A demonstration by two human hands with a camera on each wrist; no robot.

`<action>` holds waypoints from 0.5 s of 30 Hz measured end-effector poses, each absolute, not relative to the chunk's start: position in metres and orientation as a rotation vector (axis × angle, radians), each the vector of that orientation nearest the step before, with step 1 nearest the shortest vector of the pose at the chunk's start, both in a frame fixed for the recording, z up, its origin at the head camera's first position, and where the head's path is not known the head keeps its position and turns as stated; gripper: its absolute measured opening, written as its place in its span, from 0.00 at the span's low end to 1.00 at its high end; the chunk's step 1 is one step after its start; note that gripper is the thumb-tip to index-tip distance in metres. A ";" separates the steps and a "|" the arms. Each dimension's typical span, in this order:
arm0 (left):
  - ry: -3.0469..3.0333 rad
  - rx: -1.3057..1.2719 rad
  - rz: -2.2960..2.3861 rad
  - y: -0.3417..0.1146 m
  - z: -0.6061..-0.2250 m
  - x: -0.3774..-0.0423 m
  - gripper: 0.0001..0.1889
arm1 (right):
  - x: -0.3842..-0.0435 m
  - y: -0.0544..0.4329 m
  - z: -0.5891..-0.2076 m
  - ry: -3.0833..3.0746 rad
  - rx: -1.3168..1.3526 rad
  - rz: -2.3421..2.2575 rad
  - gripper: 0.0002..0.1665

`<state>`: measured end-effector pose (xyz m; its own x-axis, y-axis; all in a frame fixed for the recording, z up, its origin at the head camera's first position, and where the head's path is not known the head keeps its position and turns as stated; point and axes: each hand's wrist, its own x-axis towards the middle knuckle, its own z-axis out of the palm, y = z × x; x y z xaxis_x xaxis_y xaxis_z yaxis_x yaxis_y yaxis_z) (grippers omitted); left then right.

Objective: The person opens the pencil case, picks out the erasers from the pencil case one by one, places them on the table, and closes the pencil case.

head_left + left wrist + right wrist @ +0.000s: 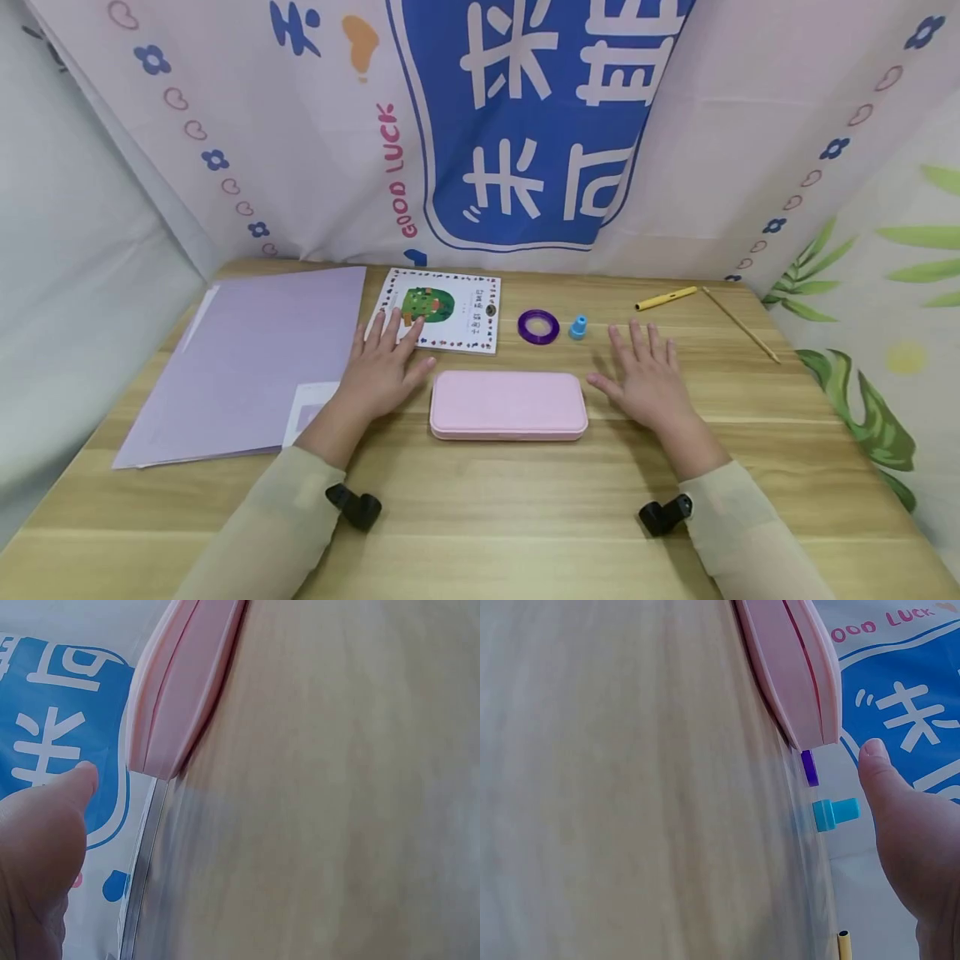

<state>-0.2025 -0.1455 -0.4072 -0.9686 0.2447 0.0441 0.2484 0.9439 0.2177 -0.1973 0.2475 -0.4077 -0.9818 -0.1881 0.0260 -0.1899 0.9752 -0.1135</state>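
A closed pink pencil case (509, 403) lies on the wooden table between both hands. My left hand (382, 371) is spread flat, left of the case, its fingertips overlapping the lower edge of a small white booklet (457, 321) with a green cartoon cover. My right hand (645, 379), fingers also spread, is to the right of the case and holds nothing. Beyond the case are a purple ring-shaped roll (538, 327) and a small light-blue cone-shaped piece (578, 327). In the right wrist view, my thumb points toward the end of the pink case (795, 675).
A large lilac folder (255, 367) with a white card (307, 404) at its corner covers the table's left side. At the far right lie a yellow pen-like tube (666, 298) and a thin gold stick (741, 325). A printed curtain (337, 167) hangs behind the table.
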 end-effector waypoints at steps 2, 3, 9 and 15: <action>-3.086 -0.393 -0.350 -0.145 -0.408 -0.203 0.37 | -0.197 0.248 -0.408 -3.109 0.295 0.183 0.54; -3.086 -0.394 -0.360 -0.145 -0.408 -0.202 0.37 | -0.197 0.247 -0.409 -3.107 0.295 0.189 0.53; -3.043 -0.463 -0.652 -0.143 -0.409 -0.193 0.36 | -0.191 0.239 -0.409 -3.071 0.340 0.523 0.47; -3.005 -0.564 -1.225 -0.139 -0.420 -0.172 0.43 | -0.178 0.221 -0.413 -3.032 0.518 0.983 0.46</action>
<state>-0.1718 -0.1388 -0.4195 -0.9301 0.3671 -0.0119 0.2542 0.6668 0.7006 -0.1783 0.2211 -0.4133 -0.9448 -0.3273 0.0153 -0.2740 0.7635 -0.5848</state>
